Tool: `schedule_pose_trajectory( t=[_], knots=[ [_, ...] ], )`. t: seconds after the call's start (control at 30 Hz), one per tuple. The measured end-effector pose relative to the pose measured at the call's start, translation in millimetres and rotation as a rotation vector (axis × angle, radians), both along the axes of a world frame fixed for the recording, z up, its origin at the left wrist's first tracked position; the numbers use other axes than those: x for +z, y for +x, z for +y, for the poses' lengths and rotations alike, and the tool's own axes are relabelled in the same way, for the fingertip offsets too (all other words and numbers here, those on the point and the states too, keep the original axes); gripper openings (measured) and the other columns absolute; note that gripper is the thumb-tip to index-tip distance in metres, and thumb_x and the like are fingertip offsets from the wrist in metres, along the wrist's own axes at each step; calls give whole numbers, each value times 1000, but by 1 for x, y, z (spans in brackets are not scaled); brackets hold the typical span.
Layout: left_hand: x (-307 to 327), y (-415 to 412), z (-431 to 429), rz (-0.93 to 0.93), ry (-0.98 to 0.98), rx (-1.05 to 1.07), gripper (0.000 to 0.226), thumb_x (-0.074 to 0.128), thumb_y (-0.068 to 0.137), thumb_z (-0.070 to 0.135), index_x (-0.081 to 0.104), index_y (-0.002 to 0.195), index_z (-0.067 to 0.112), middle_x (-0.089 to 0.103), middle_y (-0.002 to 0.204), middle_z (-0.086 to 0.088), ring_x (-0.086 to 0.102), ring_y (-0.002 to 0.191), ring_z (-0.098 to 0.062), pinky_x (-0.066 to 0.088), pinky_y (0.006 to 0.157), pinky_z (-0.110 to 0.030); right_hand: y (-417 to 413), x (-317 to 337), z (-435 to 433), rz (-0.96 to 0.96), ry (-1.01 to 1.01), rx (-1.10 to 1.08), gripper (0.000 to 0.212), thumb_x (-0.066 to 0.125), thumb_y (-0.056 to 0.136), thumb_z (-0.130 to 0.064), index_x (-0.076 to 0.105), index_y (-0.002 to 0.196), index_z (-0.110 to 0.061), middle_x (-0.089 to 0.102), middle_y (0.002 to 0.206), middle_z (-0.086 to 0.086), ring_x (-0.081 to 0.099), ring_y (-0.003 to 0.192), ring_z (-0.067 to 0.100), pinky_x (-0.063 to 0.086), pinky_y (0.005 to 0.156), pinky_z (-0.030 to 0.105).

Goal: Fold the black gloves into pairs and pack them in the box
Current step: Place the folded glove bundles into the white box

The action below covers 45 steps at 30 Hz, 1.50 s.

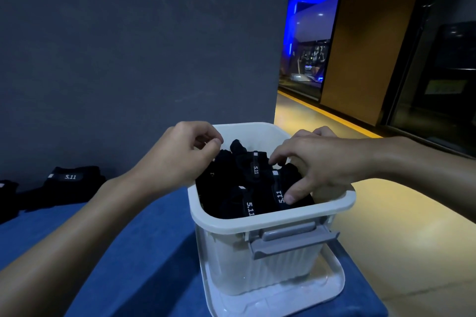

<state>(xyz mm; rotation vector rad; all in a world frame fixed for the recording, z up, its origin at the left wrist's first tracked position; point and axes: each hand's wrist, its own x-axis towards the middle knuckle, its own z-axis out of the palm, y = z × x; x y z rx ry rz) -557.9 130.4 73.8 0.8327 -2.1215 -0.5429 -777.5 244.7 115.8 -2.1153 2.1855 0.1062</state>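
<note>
The black fabric gloves [247,195], each with a strip printed "5.11" in white, lie heaped inside a white, round-cornered plastic box [270,221], and the pile reaches nearly to its rim. The right hand [324,165] comes in over the box's right edge. Its fingers are bent and spread over one folded bundle, the thumb pressed on the near side of a label strip and the forefinger tip touching down on the far side, so the hand grips that bundle among the black fabric gloves. The left hand [177,159] hangs over the box's far left corner with its fingers curled inward. Their tips sit right at the edge of the dark cloth, and I cannot tell whether they pinch it or only hover beside it. A grey hinged latch handle [291,239] sits on the box's near wall, just under the rim. The box stands in a translucent white lid [324,288] that lies flat under it, on a blue cloth-covered tabletop [141,239]. Further black gloves [69,185] lie on the tabletop well to the left, against a dark grey wall [128,46], one showing the same "5.11" label. To the right of the tabletop is a yellowish floor [401,226], and beyond it a glass panel lit blue [306,33].
</note>
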Motion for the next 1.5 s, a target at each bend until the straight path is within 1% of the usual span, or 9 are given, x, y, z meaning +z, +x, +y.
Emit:
schedule_pose_trajectory(
  t=[0.1, 0.3, 0.5, 0.63, 0.93, 1.07, 1.27, 1.43, 1.5],
  knots=[
    [2, 11, -3, 40, -17, -5, 13, 59, 94, 25, 71, 89, 28, 70, 82, 12, 64, 69, 2, 49, 63, -22, 6, 9, -2, -31, -38, 19, 67, 72, 70, -65, 47, 131, -49, 44, 120, -23, 25, 117, 17, 30, 96, 34],
    [8, 64, -13, 33, -44, 90, 15, 62, 93, 23, 71, 84, 29, 71, 81, 16, 67, 82, -3, 52, 77, -30, 42, 28, -23, -27, -147, 144, 55, 68, 78, -62, 57, 126, -37, 58, 119, -23, 52, 117, 7, 30, 108, 38],
    [-2, 138, -33, 51, 25, 273, 14, 60, 95, 25, 71, 87, 27, 73, 91, 13, 67, 91, -2, 51, 74, -29, 107, 36, -61, -137, -284, 273, 37, 66, 82, -58, 66, 109, -34, 66, 102, -24, 59, 109, 2, 36, 108, 46],
    [-31, 180, -48, 46, 84, 413, 15, 61, 94, 21, 70, 85, 28, 73, 92, 11, 68, 96, -8, 54, 87, -36, 164, 32, -93, -215, -265, 369, 30, 69, 83, -52, 69, 102, -28, 68, 97, -18, 62, 101, 5, 40, 105, 47],
    [-77, 230, -63, -70, 157, 545, 12, 58, 89, 11, 67, 90, 19, 72, 88, -1, 69, 85, -23, 54, 76, -33, 264, -11, -168, -270, -112, 399, 23, 69, 87, -40, 71, 98, -21, 70, 102, -5, 63, 96, 12, 52, 86, 29],
    [-98, 242, -73, -173, 118, 538, 28, 59, 90, 12, 64, 118, 11, 60, 114, -4, 56, 98, -17, 39, 84, -25, 280, -51, -211, -377, -93, 305, 34, 69, 86, -40, 63, 112, -20, 64, 115, -1, 60, 107, 19, 49, 98, 37],
    [-112, 249, -85, -246, 214, 458, 54, 56, 93, 17, 42, 145, 20, 40, 138, -3, 51, 121, -20, 40, 103, -29, 281, -106, -252, -514, -125, 130, 71, 59, 87, -52, 31, 146, -24, 39, 146, 4, 43, 132, 28, 37, 110, 47],
    [-117, 252, -96, -267, 238, 450, 64, 56, 92, 17, 33, 151, 25, 36, 141, -3, 49, 123, -20, 36, 108, -26, 282, -125, -267, -711, -125, 127, 73, 59, 93, -46, 23, 153, -25, 40, 149, 3, 44, 132, 24, 45, 96, 31],
    [-117, 252, -99, -266, 237, 452, 66, 57, 91, 17, 32, 151, 26, 35, 143, -4, 48, 125, -21, 35, 108, -25, 283, -130, -271, -749, -119, 124, 71, 57, 93, -47, 26, 153, -24, 42, 149, 1, 44, 133, 22, 42, 103, 33]
  ],
)
